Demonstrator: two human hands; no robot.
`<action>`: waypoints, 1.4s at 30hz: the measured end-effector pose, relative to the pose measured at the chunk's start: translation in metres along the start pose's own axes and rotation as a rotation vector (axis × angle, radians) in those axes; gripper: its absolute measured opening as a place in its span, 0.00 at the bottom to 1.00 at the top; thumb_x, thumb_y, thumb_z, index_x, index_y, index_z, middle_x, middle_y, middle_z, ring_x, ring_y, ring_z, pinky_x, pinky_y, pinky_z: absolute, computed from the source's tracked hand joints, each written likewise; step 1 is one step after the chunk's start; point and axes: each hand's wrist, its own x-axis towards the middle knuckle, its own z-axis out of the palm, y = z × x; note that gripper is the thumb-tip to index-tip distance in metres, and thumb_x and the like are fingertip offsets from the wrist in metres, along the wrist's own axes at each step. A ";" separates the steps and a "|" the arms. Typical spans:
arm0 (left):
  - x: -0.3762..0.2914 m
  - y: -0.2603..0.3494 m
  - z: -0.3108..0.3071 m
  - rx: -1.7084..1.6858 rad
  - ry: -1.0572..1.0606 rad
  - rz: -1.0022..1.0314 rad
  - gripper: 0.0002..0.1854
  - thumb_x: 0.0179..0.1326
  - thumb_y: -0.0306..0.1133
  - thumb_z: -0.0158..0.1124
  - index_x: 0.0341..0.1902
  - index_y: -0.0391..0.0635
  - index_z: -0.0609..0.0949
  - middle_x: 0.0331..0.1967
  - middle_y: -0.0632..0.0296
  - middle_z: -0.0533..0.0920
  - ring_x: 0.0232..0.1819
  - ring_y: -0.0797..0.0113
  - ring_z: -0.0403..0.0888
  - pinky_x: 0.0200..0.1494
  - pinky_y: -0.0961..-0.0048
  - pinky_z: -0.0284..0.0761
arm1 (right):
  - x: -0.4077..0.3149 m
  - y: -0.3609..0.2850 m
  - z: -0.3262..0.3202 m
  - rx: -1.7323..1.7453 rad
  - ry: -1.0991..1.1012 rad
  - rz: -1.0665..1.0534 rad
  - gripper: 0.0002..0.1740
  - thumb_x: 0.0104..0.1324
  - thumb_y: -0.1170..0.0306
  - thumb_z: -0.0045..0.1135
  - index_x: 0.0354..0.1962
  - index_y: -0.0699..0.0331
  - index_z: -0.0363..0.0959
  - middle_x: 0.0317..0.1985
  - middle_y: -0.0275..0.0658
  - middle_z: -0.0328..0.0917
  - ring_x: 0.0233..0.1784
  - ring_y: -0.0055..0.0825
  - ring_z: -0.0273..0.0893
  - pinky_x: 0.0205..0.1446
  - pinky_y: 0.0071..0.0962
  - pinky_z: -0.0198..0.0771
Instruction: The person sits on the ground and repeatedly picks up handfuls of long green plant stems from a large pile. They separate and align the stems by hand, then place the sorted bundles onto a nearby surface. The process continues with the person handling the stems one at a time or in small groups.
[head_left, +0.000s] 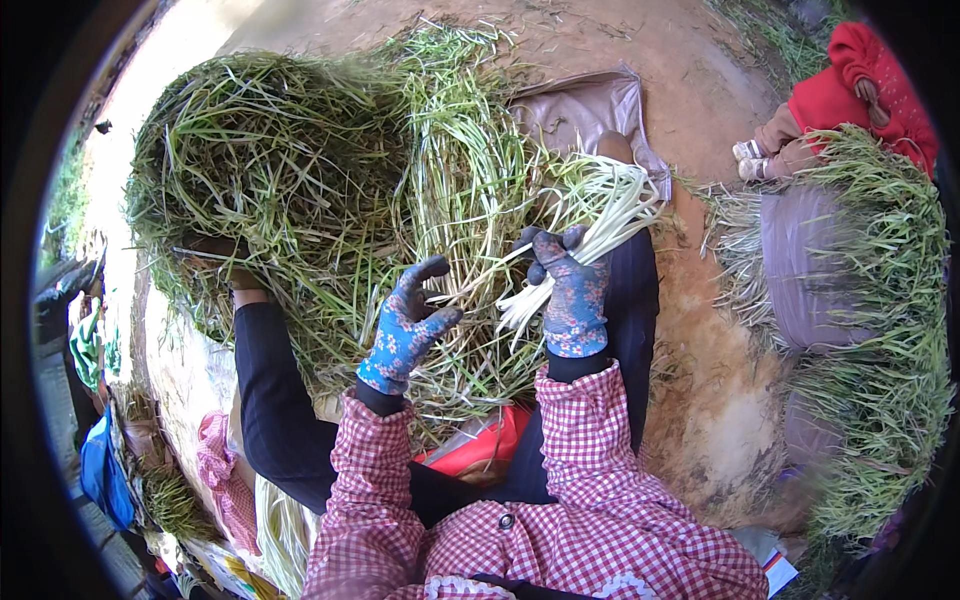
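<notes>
My left hand (415, 324), in a blue flowered glove with dark fingertips, is held with thumb and fingers apart over the loose green stalks, holding nothing. My right hand (568, 289), gloved alike, grips a bunch of pale, white-stemmed plant stalks (611, 217) that stick out on both sides of the fingers. Between and beyond both hands lies a layer of long green-and-yellow stalks (465, 172). A large tangled heap of green leafy stalks (262, 142) rises at the left, partly over my foot.
A purplish plastic sheet (585, 112) lies beyond my right foot. At right are large green bundles wrapped in purplish plastic (810, 262); a person in red (832, 97) sits behind them. A red item (487, 446) lies between my legs, pale stalks (281, 525) at lower left.
</notes>
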 end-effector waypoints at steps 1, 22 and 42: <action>0.004 0.005 0.010 -0.022 -0.030 0.094 0.34 0.50 0.20 0.63 0.63 0.42 0.63 0.53 0.57 0.73 0.35 0.76 0.75 0.38 0.80 0.73 | -0.004 0.001 0.004 0.104 -0.023 0.014 0.14 0.56 0.81 0.58 0.29 0.55 0.62 0.30 0.46 0.78 0.27 0.23 0.76 0.19 0.16 0.65; -0.018 0.007 -0.162 0.564 0.630 0.127 0.26 0.56 0.43 0.62 0.54 0.39 0.71 0.40 0.54 0.81 0.34 0.64 0.80 0.32 0.70 0.76 | 0.019 -0.034 -0.041 0.571 0.150 -0.039 0.11 0.60 0.77 0.55 0.27 0.52 0.63 0.34 0.38 0.76 0.27 0.21 0.71 0.19 0.15 0.59; -0.010 -0.050 0.020 -0.647 0.052 -0.154 0.14 0.54 0.26 0.63 0.46 0.41 0.77 0.31 0.56 0.82 0.24 0.71 0.76 0.25 0.76 0.72 | 0.016 -0.030 -0.015 0.217 0.246 0.017 0.09 0.60 0.78 0.55 0.34 0.57 0.65 0.35 0.41 0.78 0.31 0.29 0.78 0.18 0.18 0.63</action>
